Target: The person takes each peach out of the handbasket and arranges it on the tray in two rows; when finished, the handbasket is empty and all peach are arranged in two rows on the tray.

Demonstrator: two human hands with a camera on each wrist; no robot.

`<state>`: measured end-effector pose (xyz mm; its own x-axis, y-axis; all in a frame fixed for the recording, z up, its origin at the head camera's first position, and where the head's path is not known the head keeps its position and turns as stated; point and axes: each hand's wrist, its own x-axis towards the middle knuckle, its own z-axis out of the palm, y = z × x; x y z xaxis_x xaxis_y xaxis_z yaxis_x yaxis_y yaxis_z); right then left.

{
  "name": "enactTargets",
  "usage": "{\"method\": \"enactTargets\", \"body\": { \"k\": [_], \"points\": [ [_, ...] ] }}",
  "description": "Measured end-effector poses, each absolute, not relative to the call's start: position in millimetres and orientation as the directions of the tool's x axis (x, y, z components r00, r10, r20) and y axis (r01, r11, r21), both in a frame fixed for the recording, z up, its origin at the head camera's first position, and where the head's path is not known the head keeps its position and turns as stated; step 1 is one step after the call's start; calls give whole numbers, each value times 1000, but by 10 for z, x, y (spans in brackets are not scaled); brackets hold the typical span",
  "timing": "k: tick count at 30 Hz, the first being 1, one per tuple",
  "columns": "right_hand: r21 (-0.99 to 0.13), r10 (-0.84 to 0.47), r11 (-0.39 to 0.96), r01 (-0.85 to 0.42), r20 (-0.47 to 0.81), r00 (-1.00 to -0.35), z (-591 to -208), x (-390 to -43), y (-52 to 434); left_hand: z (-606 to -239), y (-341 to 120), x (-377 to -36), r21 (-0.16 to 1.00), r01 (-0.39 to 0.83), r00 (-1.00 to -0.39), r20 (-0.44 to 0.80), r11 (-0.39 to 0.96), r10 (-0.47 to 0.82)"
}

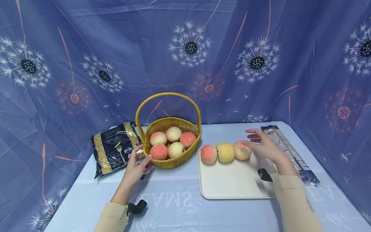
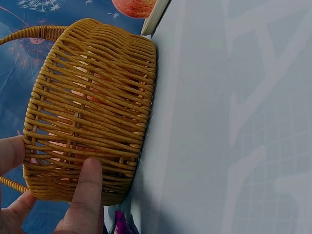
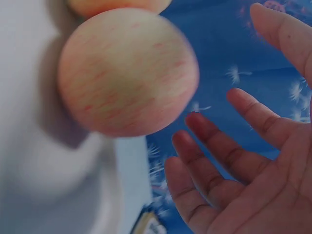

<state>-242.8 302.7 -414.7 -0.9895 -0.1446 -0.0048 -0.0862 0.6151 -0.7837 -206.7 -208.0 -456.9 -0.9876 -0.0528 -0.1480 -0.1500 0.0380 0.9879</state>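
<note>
The step in hand seems to be moving of fruit between the cream tray (image 1: 232,182), right of the centre of the frame, and the wicker basket (image 1: 171,163), near the centre. The right hand (image 1: 265,147) is released, its fingers spread just beside the end peach (image 1: 242,150) and holding nothing (the right wrist view shows a gap between them). This peach sits at the tray's far edge, in one row with a yellow fruit (image 1: 225,152) and a redder peach (image 1: 208,154). At the lower left of the basket, the left hand (image 1: 134,167) touches its rim and wall with extended fingers, without clear grip, probably to steady it. Five peaches (image 1: 174,134) lie in the basket. If the work goes toward the basket, as I judge, the next move calls for closing the right hand around the end peach and carrying it leftward, over the rim.
</note>
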Motion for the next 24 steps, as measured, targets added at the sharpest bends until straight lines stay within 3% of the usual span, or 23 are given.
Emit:
{"method": "enactTargets", "body": {
  "k": [12,24],
  "points": [
    [-753,-218,631,-184,55,-974,-3646,-2477,2602,-4590,-2092,-2079,989,-144,-989,-143,31,-49],
    [-745,-402,587,-318,72,-913,-3410,-2587,1915,-4608,-2100,-2088,991,-134,-990,-133,25,-43]
  ]
}}
